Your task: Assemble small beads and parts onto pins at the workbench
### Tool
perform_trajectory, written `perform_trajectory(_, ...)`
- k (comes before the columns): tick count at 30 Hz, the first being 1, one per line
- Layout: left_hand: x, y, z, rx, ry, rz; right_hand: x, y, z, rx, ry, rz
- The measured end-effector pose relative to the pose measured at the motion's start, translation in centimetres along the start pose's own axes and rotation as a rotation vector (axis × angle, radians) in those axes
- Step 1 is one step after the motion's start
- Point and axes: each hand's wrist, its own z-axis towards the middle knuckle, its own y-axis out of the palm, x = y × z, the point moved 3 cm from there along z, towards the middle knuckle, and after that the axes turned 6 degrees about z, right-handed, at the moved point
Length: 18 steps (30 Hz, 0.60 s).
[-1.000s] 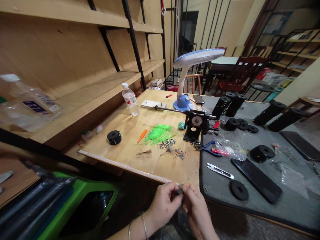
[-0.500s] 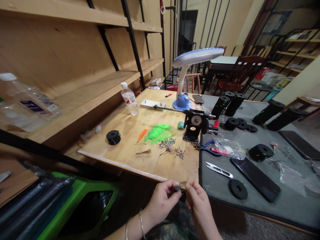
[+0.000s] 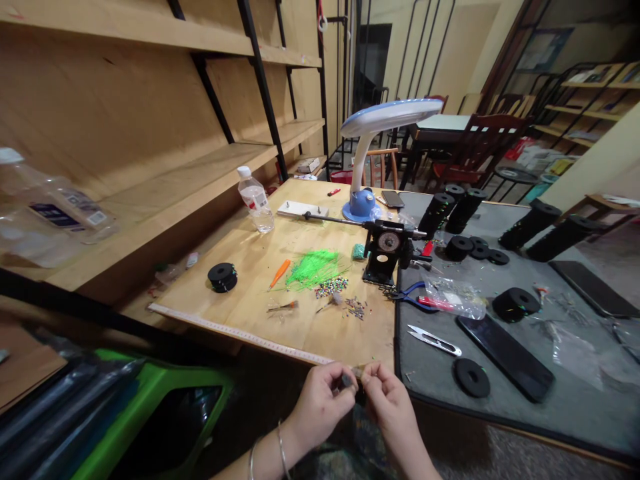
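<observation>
Bare hands nearly meet at the near edge of a wooden bench (image 3: 240,250). The left hand (image 3: 320,403) has its grip clamped on a small dark piece (image 3: 347,381) just off that edge; the right hand (image 3: 393,403), just beside it, holds thumb and fingertips together, though what lies between them is too small to tell. Bangles (image 3: 281,448) ring the left wrist. A tape measure (image 3: 240,333) lines the near edge toward the left corner, near which a black spool (image 3: 223,275) stands. Midway across lie green strands (image 3: 314,268), an orange tool (image 3: 280,273) and beads (image 3: 331,287). A winder (image 3: 376,248) stands by a grey mat's (image 3: 425,373) left edge. Snips (image 3: 424,334), a phone (image 3: 505,358) and a black disc (image 3: 460,381) lie toward the mat's near edge. A lamp (image 3: 358,204) rises near the bench's far edge.
</observation>
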Motion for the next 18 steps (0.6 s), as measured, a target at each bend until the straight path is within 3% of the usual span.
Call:
perform_trajectory(7,-0.4,-0.4,-0.2,0.016,-0.029,-0.092,0.0,-0.2,0.0,0.007,-0.018,-0.024)
perform_trajectory(11,-1.0,-0.1,-0.2,-0.030,-0.091,-0.195,0.2,-0.4,0.1,0.024,-0.035,-0.021)
perform_trajectory(18,-0.6,0.0,0.0,-0.001,-0.045,-0.127,0.4,-0.6,0.2,0.059,-0.057,-0.008)
